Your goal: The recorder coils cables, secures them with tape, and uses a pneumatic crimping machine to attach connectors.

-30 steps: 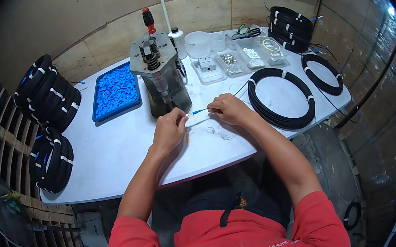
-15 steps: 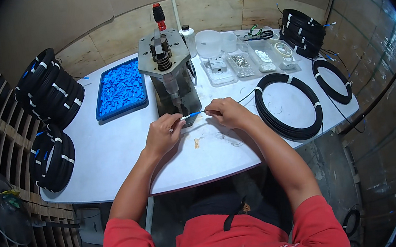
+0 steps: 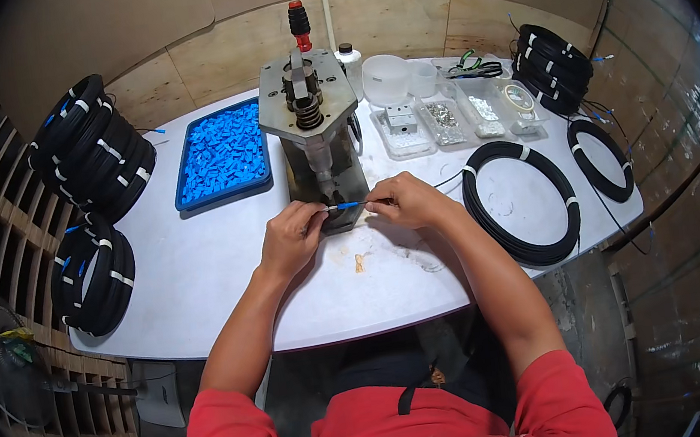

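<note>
A small blue cable connector with a pale tip spans the gap between my two hands, level with the lower front of a metal bench press. My left hand is closed, with thumb and fingers pinching the connector's pale end. On the other side, my right hand pinches the black cable just behind the blue body. From there the cable leads right to a large black cable coil lying on the table. The press's lower working part is partly hidden behind my fingers and the connector.
Left of the press stands a blue tray full of blue connector pieces. Stacked black coils sit at the far left, more coils at the back right. Clear boxes of small parts, a bottle and pliers lie behind.
The view has shifted, so the bench things appear farther right. Relative to the press, my hands and the connector have moved slightly left, to its lower front. Both grips stay the same.
</note>
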The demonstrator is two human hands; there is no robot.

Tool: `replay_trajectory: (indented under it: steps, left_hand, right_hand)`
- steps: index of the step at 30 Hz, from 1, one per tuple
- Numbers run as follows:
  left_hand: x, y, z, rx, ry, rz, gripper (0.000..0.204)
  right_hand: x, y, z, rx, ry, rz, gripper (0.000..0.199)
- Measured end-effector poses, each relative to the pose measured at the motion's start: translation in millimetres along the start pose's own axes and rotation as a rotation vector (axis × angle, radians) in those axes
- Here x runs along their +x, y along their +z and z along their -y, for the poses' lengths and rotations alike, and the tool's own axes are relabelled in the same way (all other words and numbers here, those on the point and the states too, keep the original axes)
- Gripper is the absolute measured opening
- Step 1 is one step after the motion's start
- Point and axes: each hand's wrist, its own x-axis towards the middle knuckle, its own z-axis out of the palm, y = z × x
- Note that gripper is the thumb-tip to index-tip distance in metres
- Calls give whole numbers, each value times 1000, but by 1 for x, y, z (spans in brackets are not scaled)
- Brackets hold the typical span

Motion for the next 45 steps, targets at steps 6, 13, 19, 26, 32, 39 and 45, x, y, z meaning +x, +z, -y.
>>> replay_trajectory:
  steps: [6,13,19,26,32,39,45]
  left_hand:
    - [1,3,2,93,-38,-27,6]
    - [3,9,7,87,-140,7,10]
    - [1,13,10,69,-181,-31,12]
    - [2,12,13,41,-239,-47,14]
    - [2,15,10,-18,-289,-53,14]
    - [2,13,10,-7,-291,-43,14]
    - [3,13,14,4,-273,-33,15]
  right_hand:
    - [12,-2,20,13,59,35,21]
    - [15,17,-1,-218,-112,-154,21]
    - [11,29,-3,-285,-149,-244,15]
    - [14,35,-4,-256,-197,-312,16]
    - [11,33,-4,-226,-151,-295,13]
    - [10,32,-3,-217,-124,-255,13]
    - [7,30,-5,-262,-155,-193,26]
